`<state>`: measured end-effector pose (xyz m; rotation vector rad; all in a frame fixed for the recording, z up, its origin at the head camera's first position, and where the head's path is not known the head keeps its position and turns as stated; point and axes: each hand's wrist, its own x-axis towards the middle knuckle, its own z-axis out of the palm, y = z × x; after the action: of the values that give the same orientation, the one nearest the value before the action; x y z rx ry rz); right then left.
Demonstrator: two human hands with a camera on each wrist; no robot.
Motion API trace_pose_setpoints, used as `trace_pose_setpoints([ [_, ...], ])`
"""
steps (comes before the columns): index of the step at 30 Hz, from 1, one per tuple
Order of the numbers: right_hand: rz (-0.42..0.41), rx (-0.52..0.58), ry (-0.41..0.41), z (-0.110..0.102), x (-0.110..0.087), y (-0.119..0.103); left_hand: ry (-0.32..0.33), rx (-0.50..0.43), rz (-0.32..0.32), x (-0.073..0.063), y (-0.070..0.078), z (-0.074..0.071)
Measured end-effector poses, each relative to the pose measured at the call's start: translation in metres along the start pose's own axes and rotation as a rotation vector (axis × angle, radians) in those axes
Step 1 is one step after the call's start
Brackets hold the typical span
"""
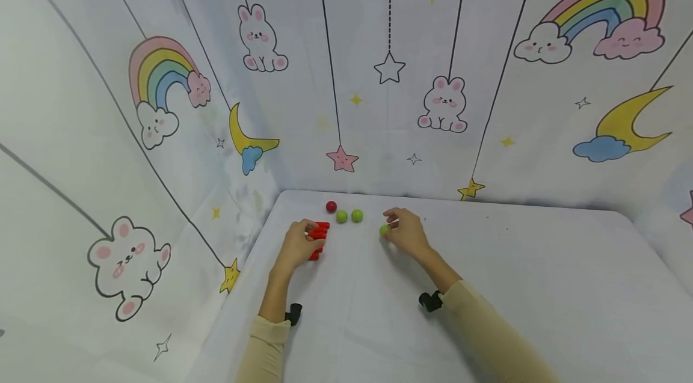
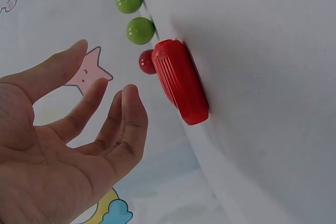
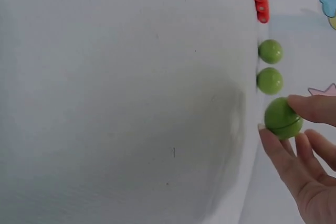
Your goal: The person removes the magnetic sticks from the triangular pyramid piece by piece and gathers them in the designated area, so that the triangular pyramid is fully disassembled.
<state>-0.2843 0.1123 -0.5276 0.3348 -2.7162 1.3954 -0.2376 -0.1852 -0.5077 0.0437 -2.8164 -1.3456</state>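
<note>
My right hand (image 1: pixel 409 235) pinches a shiny green ball (image 3: pixel 283 119) between thumb and fingertips; a dark seam line runs round the ball. Over on the left, my left hand (image 1: pixel 295 245) hovers beside several red rod-like pieces (image 1: pixel 318 235) lying side by side in a row. In the left wrist view, its fingers are loosely bent with nothing between them, apart from the red pieces (image 2: pixel 181 82), whose near one has a ribbed end. Beyond the row stand two more green balls (image 1: pixel 341 216) and a dark red ball (image 1: pixel 331 207).
A white cloth covers the table (image 1: pixel 514 287). Printed white curtains (image 1: pixel 379 112) with rabbits, stars and rainbows rise behind the far edge and along the left side. Black wrist cameras (image 1: pixel 431 301) sit on both forearms.
</note>
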Motion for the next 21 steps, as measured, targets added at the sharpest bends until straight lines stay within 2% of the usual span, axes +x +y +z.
trace_pose_setpoints([
  [9, -0.031, -0.136, 0.001, 0.014, 0.034, 0.003, 0.006, -0.003, -0.006, 0.001, 0.0, 0.001],
  [14, 0.0, -0.144, 0.02, 0.02, 0.047, 0.006, 0.002, -0.005, -0.022, 0.001, -0.001, 0.002],
  [21, 0.01, -0.149, 0.004, 0.029, 0.056, 0.012, 0.012, -0.007, -0.031, 0.001, -0.002, 0.001],
])
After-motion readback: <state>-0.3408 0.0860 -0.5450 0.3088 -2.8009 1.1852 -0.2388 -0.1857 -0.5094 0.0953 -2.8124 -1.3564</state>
